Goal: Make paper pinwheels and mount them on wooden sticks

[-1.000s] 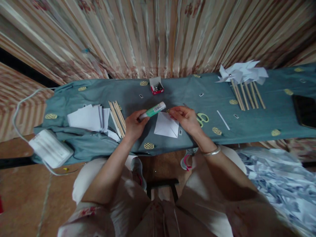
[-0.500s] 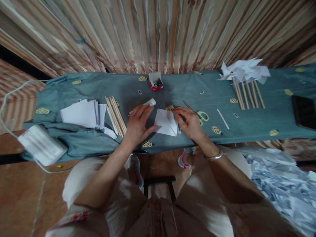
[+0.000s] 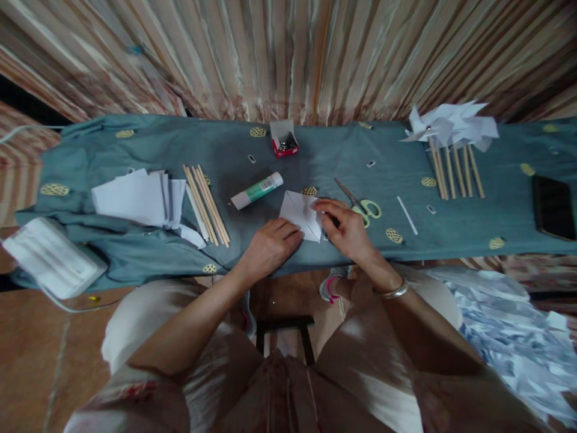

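A white paper square [image 3: 298, 211] with diagonal cuts lies near the front edge of the teal-covered table [image 3: 315, 162]. My left hand [image 3: 270, 248] rests at the square's lower left corner, fingers curled, touching its edge. My right hand [image 3: 347, 228] sits on the square's right side, fingertips pinching a flap of the paper. A green and white glue stick [image 3: 256, 190] lies free on the cloth, just left of the paper.
Wooden sticks [image 3: 206, 204] and a pile of white paper [image 3: 135, 197] lie left. Green-handled scissors [image 3: 362, 204] lie right of my hand. A red box of pins [image 3: 285, 144] stands at the back. Finished pinwheels [image 3: 451, 144], a black phone [image 3: 553, 207], a white device [image 3: 47, 258] are around.
My left hand set the glue stick down on the cloth and came back to the paper's lower left corner. My right hand moved onto the paper's right side.
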`<act>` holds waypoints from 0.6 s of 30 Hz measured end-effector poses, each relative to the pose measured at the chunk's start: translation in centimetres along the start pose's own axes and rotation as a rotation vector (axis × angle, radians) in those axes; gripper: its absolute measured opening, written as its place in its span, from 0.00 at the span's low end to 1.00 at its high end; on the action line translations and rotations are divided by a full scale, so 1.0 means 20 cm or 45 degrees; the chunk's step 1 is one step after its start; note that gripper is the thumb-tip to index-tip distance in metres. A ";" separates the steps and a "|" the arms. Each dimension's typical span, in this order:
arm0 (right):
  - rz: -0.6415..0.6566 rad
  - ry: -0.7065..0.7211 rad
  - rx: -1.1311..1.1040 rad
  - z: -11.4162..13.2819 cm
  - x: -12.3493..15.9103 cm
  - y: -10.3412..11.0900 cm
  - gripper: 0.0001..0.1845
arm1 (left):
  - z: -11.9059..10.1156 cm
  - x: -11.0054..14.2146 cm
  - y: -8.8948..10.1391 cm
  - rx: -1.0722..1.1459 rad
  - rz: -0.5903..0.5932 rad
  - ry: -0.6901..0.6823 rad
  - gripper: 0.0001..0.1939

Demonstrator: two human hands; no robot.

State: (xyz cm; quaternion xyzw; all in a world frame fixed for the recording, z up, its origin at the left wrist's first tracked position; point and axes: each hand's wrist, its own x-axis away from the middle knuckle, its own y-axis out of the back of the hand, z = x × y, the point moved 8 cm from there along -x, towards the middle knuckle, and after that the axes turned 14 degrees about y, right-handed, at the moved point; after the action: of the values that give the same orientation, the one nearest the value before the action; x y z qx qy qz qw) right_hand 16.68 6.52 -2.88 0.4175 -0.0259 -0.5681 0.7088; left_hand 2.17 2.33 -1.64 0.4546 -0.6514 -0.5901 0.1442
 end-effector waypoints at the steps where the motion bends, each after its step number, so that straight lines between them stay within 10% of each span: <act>1: 0.006 -0.003 -0.029 0.00 0.01 0.00 0.14 | 0.00 0.00 0.00 0.000 -0.005 0.005 0.10; 18: 0.133 -0.097 -0.325 0.00 0.12 -0.05 0.03 | -0.05 0.05 0.05 0.210 0.025 0.080 0.10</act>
State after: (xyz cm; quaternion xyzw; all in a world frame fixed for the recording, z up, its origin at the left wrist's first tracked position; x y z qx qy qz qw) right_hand 16.81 4.51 -4.56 0.3001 -0.0019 -0.5445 0.7832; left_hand 1.97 0.86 -0.89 0.4768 -0.6973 -0.5186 0.1323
